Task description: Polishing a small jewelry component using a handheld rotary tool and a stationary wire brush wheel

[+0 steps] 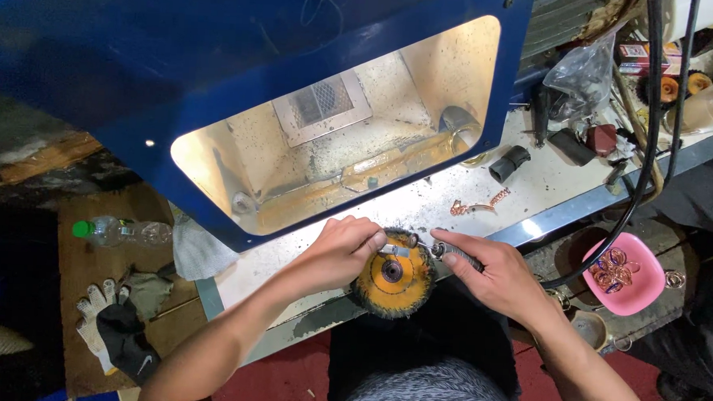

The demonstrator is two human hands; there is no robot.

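**Entry: bristle wheel brush and handpiece, held at the desk edge**

My left hand point(345, 248) is closed in a pinch on a small silvery metal piece point(394, 249), held over the round wheel brush point(394, 274) with its orange hub and dark bristles. My right hand point(494, 272) is wrapped shut around a slim dark handpiece point(457, 255), tip toward that piece. I judge the brush light, its bristles springy, hub stiff; best gripped by the hub. The metal piece looks small, hard, likely slippery.

Containers: pink bowl point(631, 277) holding coppery wire rings; blue lit cabinet point(327, 135), dusty inside, on the desk point(420, 203); clear plastic bottle point(123, 230), contents unclear. Work gloves point(118, 330) lie left.
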